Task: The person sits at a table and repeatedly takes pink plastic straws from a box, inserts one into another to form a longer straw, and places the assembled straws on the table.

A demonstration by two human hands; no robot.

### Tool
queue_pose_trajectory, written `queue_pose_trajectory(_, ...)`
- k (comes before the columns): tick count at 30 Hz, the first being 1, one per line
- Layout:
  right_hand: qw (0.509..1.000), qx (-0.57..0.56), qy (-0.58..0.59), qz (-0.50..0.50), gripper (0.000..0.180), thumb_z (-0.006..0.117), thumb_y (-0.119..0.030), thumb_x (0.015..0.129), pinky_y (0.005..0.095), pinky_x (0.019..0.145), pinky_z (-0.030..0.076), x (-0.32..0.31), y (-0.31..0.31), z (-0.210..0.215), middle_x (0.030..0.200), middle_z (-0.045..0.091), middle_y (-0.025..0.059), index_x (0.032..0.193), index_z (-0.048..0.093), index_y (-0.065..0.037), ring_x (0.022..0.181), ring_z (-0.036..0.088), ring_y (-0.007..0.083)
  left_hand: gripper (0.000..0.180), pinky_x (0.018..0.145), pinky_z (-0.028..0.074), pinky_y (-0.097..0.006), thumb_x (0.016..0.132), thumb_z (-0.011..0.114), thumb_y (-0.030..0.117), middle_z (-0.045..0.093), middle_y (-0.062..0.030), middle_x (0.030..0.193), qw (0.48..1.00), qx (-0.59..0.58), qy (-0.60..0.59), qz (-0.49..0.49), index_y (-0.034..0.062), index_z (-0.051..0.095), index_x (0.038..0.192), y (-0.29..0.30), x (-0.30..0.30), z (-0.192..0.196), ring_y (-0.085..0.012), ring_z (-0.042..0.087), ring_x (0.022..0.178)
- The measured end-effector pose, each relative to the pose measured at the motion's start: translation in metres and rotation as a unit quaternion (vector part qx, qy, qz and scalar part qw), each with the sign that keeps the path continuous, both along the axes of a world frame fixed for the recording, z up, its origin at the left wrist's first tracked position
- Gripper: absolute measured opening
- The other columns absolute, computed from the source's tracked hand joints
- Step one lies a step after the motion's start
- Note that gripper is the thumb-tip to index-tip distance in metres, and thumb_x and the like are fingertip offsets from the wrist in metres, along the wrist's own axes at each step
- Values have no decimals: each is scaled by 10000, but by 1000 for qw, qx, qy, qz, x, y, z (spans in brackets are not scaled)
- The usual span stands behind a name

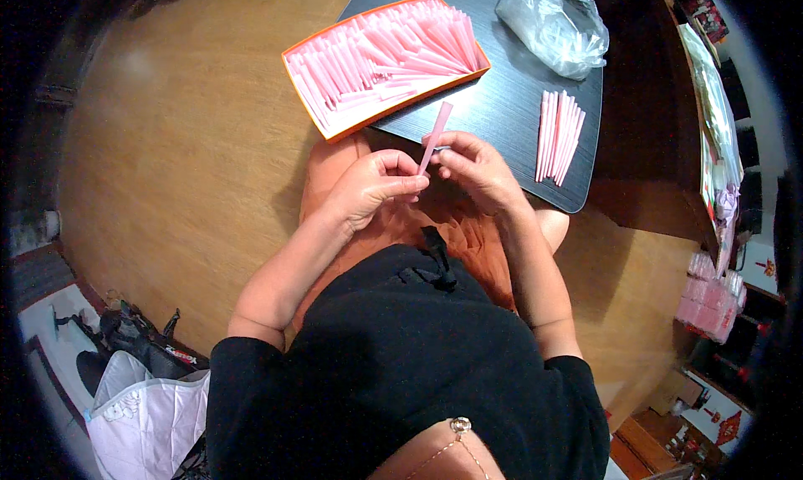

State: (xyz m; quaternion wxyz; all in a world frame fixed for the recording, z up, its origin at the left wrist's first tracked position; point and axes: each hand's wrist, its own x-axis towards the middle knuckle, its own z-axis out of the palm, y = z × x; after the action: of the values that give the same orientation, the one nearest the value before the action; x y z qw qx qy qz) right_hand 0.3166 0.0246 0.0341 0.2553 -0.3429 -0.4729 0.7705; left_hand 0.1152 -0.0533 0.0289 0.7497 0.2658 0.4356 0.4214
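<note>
My left hand (376, 189) pinches the lower end of a slim pink tapered tube (437, 130) between thumb and fingers. The tube stands tilted, its wider end up, just in front of the table's near edge. Close beside it, my right hand (478, 172) has its fingers pressed together around something small and pale, too small to name. Beyond my hands, an orange-rimmed box (381, 116) holds many similar pink tubes (368, 57) lying in rows. Right of my right hand, a small batch of thin pink sticks (559, 137) lies side by side on the dark table (502, 95).
A crumpled clear plastic bag (556, 28) sits at the table's far right. Brown wooden furniture (644, 112) stands to the right, with pink wrapped packs (709, 304) beyond it. A pale quilted cloth (146, 413) and a black bag (138, 342) are at the lower left.
</note>
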Motion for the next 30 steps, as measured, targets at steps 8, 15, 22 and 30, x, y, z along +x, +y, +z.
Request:
queue_pose_trajectory(8, 988, 64, -3, -140, 267, 622, -239, 954, 231, 752, 463, -7, 31, -2, 1096, 637, 27, 1098, 639, -15, 890, 570, 88, 202, 783, 524, -253, 858, 735, 140, 668, -53, 936, 1000, -19, -12, -19, 24, 648, 999, -8, -2, -10, -120, 633, 846)
queue_pose_trajectory(15, 646, 661, -341, -168, 166, 747, -96, 729, 395, 751, 494, -18, 120, 4, 923, 632, 111, 881, 690, -62, 885, 592, 298, 245, 815, 534, -287, 909, 671, 128, 665, -75, 969, 997, -34, -45, 60, -15, 625, 1103, -4, -10, -11, -146, 650, 884)
queue_pose_trajectory(22, 618, 636, -449, -108, 138, 719, -95, 697, 433, 809, 494, -56, 140, -10, 956, 641, 132, 834, 713, -82, 924, 578, 342, 229, 801, 528, -244, 913, 670, 125, 676, -58, 953, 995, -11, -53, 83, -8, 644, 1097, -3, -16, -4, -116, 648, 866)
queue_pose_trajectory(30, 674, 637, -283, -245, 138, 765, -177, 747, 402, 761, 476, -42, 118, 14, 876, 632, 118, 809, 707, -69, 842, 588, 307, 221, 841, 521, -262, 935, 633, 114, 665, -85, 1048, 992, 46, -62, 100, -27, 638, 1104, 0, -23, -7, -128, 635, 929)
